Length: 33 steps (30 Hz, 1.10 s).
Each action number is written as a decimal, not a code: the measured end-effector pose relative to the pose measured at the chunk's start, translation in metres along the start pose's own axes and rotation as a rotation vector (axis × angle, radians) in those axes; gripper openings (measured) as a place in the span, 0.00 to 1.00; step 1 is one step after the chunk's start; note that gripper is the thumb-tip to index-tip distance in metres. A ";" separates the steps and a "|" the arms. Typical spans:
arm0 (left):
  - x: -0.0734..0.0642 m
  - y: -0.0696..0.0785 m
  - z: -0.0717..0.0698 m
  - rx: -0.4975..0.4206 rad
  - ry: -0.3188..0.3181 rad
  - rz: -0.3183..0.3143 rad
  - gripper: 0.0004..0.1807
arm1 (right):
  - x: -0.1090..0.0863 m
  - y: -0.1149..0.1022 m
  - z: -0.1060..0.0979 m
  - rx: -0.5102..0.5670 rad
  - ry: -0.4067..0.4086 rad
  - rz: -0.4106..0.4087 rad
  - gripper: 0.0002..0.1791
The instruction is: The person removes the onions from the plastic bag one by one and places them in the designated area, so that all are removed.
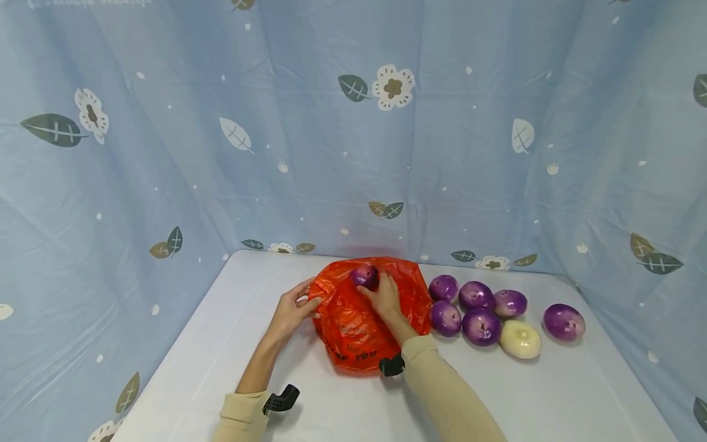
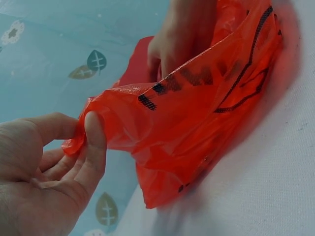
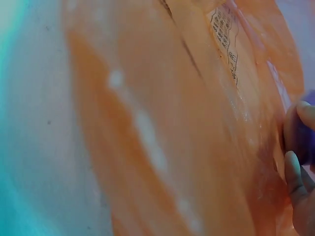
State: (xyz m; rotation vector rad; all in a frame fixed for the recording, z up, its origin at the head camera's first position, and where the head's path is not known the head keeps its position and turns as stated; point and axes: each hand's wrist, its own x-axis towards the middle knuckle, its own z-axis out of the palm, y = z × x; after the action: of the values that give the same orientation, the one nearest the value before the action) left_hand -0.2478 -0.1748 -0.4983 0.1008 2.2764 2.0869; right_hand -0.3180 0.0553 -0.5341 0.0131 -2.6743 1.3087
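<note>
A red plastic bag (image 1: 353, 319) with black print lies on the white table, its mouth spread wide. My left hand (image 1: 293, 310) pinches the bag's rim on the left side; in the left wrist view the thumb and fingers (image 2: 96, 132) close on the film. Inside the mouth, my right hand (image 1: 386, 298) holds a purple onion (image 1: 363, 275) near the far side of the bag. The right wrist view shows fingers (image 3: 294, 179) around that onion (image 3: 298, 135) at the right edge, with blurred bag film filling much of the frame.
Right of the bag, several purple onions (image 1: 482, 326) sit in a close group with one pale yellow onion (image 1: 521, 339). Another purple onion (image 1: 564, 322) stands apart, farther right. A blue patterned curtain (image 1: 331, 153) hangs behind and beside the white table (image 1: 353, 405).
</note>
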 end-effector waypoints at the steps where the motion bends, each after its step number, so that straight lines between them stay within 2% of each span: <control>1: 0.000 0.000 0.000 -0.002 -0.001 0.000 0.31 | 0.000 0.000 -0.001 0.000 0.001 -0.007 0.40; 18: -0.001 0.000 0.001 0.000 -0.013 0.005 0.32 | -0.009 0.000 -0.011 0.059 -0.011 -0.034 0.39; 27: 0.001 0.000 -0.001 0.003 -0.021 0.033 0.31 | -0.019 0.004 -0.017 0.090 0.022 -0.115 0.40; 33: 0.002 0.000 0.000 0.007 -0.023 0.022 0.32 | -0.028 0.003 -0.024 0.116 0.008 -0.139 0.40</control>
State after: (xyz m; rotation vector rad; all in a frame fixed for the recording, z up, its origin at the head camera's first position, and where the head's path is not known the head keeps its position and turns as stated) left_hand -0.2500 -0.1747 -0.4987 0.1502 2.2803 2.0772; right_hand -0.2874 0.0739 -0.5265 0.2039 -2.5354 1.4127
